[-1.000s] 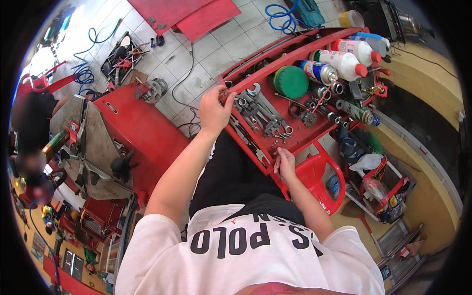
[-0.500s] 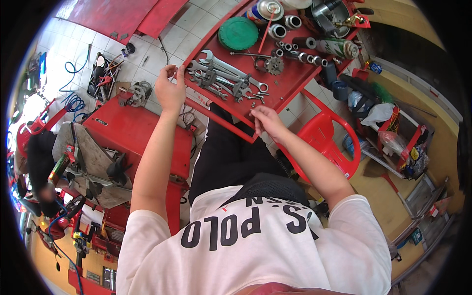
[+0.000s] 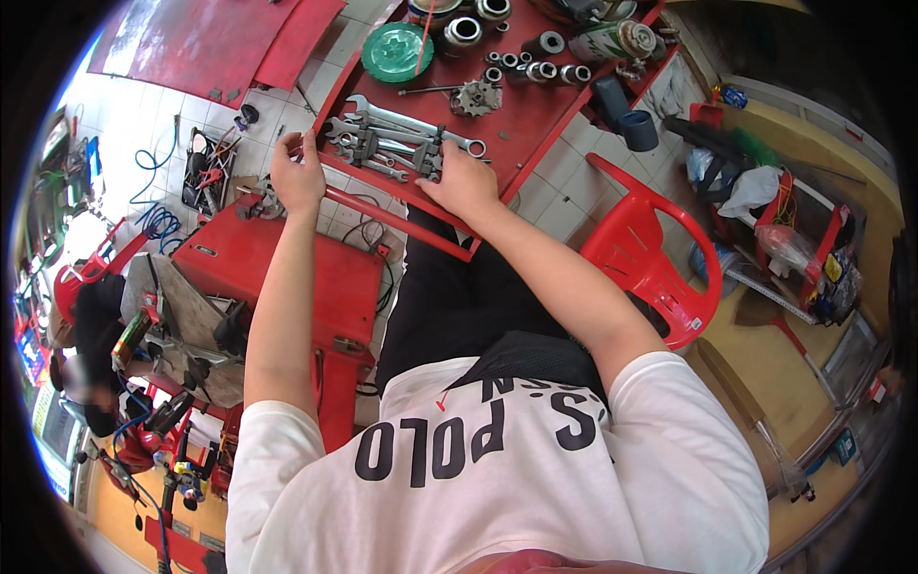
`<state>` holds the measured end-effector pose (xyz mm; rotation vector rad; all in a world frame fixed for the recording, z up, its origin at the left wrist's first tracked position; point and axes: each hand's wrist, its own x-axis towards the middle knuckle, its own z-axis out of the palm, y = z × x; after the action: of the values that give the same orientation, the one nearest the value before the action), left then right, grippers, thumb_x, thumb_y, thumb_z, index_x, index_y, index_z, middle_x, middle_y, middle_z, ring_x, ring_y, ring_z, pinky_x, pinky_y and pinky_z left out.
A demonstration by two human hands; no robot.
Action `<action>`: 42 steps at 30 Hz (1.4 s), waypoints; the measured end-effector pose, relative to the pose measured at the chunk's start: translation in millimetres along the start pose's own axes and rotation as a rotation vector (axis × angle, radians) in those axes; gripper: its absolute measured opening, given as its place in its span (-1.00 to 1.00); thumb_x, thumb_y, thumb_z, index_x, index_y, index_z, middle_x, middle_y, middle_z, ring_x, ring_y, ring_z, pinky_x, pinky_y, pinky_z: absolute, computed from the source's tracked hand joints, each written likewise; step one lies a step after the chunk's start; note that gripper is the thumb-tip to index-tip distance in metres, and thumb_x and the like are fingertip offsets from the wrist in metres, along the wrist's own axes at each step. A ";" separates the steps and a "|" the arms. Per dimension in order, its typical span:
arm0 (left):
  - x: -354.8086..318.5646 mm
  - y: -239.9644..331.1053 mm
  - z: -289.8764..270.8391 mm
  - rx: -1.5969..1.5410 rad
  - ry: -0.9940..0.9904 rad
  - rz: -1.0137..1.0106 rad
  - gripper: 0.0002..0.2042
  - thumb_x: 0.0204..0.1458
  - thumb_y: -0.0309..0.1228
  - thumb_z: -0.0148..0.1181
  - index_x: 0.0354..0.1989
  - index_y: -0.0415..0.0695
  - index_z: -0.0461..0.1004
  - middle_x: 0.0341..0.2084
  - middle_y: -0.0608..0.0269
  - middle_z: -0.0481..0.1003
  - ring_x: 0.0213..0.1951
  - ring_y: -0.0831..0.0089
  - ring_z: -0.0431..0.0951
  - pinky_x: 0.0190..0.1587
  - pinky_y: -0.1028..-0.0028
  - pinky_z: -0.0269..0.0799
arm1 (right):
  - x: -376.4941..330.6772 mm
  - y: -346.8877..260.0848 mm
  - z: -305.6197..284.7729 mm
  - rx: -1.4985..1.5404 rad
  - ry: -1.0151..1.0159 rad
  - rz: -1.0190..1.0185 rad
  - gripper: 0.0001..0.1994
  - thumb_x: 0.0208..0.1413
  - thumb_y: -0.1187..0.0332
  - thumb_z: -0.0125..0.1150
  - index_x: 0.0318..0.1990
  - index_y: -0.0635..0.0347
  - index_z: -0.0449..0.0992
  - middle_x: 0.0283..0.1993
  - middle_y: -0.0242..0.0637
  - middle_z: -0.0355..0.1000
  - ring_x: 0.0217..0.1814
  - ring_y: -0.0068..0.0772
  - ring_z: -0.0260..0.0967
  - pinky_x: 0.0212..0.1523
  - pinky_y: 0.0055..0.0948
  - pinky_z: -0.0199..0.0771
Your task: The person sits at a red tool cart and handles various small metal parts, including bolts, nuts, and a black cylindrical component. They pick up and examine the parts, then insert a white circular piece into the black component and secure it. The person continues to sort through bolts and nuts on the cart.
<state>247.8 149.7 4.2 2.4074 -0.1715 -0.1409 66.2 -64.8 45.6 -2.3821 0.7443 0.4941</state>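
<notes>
A cluster of silver steel wrenches (image 3: pixel 392 143) lies on the near part of the red metal tray worktop (image 3: pixel 535 115), which is tilted in view. The right hand (image 3: pixel 466 182) rests palm down on the near end of the wrenches, fingers together and curled over them. The left hand (image 3: pixel 296 175) grips the tray's left corner, fingers closed around the rim. Just beyond the wrenches lie a toothed steel sprocket (image 3: pixel 475 98) and a thin rod; farther back stand a round green lid (image 3: pixel 397 52) and several steel sockets (image 3: pixel 535 69), crowding the far half. A red plastic chair (image 3: pixel 650 258) stands close on the right, a red metal cabinet (image 3: pixel 277 277) on the left; white tiled floor shows between.
</notes>
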 end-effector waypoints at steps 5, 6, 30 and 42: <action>1.5 -7.7 4.0 -0.056 0.004 0.000 -0.64 0.28 -0.11 0.31 -0.11 -0.23 0.61 -0.24 0.12 0.66 -0.21 0.29 0.66 -0.09 0.29 0.53 | -3.3 -2.6 4.4 0.036 0.064 0.069 -0.26 -0.06 -0.10 0.57 0.05 0.29 0.35 -0.19 -0.06 0.61 -0.15 0.03 0.66 -0.18 -0.05 0.67; 1.2 -7.6 5.7 -0.059 -0.001 -0.003 -0.64 0.29 -0.11 0.31 -0.11 -0.23 0.61 -0.25 0.12 0.66 -0.21 0.29 0.66 -0.09 0.30 0.53 | -2.8 -2.0 3.3 0.036 0.048 0.077 -0.25 -0.06 -0.11 0.57 0.04 0.30 0.35 -0.18 -0.06 0.61 -0.15 0.03 0.66 -0.17 -0.05 0.67; 2.0 -14.6 2.4 -0.075 0.004 -0.018 -0.65 0.27 -0.08 0.31 -0.16 -0.17 0.64 -0.28 0.14 0.68 -0.18 0.25 0.68 -0.10 0.28 0.51 | 52.0 59.3 -51.2 -0.832 -0.433 -0.055 -0.75 0.27 0.37 0.12 -0.10 0.07 0.76 -0.01 -0.24 0.70 0.05 -0.14 0.68 -0.09 -0.16 0.71; 2.3 -17.3 2.1 -0.081 -0.013 -0.023 -0.64 0.28 -0.08 0.30 -0.13 -0.19 0.64 -0.26 0.14 0.69 -0.19 0.29 0.68 -0.09 0.32 0.52 | 17.2 7.2 -79.9 -0.527 -0.541 -0.012 -0.79 0.12 0.36 0.28 -0.14 0.15 0.75 -0.10 -0.08 0.68 0.02 -0.07 0.66 -0.01 -0.14 0.69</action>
<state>251.3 160.7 -9.0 2.3289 -0.1415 -0.1713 88.6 -126.7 94.6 -2.5163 0.3778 1.4009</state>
